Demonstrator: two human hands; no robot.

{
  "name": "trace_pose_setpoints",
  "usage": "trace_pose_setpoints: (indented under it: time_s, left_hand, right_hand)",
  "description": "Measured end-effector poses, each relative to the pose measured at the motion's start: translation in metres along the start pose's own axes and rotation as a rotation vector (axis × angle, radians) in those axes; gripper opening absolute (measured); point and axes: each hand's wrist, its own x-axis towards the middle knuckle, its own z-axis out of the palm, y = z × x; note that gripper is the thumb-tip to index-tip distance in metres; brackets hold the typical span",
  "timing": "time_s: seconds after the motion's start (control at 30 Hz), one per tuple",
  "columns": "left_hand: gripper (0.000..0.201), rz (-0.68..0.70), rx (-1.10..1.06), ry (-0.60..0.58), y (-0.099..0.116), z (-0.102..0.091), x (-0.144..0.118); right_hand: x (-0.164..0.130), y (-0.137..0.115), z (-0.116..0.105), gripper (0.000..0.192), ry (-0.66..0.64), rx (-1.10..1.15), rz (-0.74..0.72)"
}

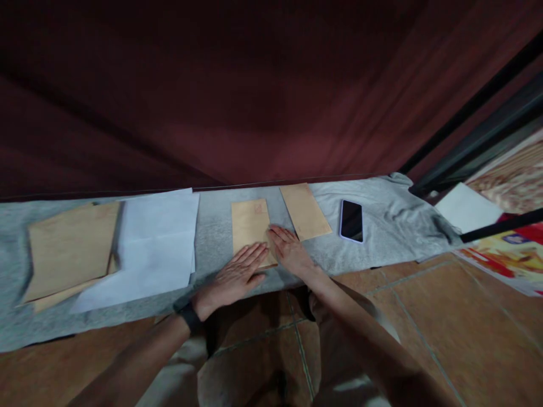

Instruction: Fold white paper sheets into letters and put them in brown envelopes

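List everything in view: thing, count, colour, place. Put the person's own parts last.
brown envelope under the hands: 1, tan, middle of the grey cloth
second brown envelope: 1, tan, just right of it, angled
phone: 1, black screen, pale rim, right of the envelopes
white paper sheets: a few overlapping, white, left of centre
large brown envelopes: at least 2 stacked, tan, far left
grey cloth: 1, grey, laid along the floor
curtain: 1, dark red, behind the cloth
floor tiles: brown, nearest the person
white sheet: 1, far right
left hand: flat on the envelope's near end; dark wristband
right hand: flat on its right edge
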Motion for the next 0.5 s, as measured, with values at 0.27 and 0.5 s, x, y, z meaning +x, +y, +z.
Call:
trace_pose_setpoints:
  time_s: [0.27, 0.5]
  left_hand:
    - [0.056, -0.099, 0.008, 0.145, 0.026, 0.012, -0.020]
    - [0.047, -0.106, -0.077, 0.172, 0.023, 0.009, -0.022]
  right_hand:
    - [-0.009, -0.015, -0.010, 0.044, -0.029, 0.065, -0.079]
    - [0.004, -0.031, 0.003, 0.049, -0.097, -0.020, -0.091]
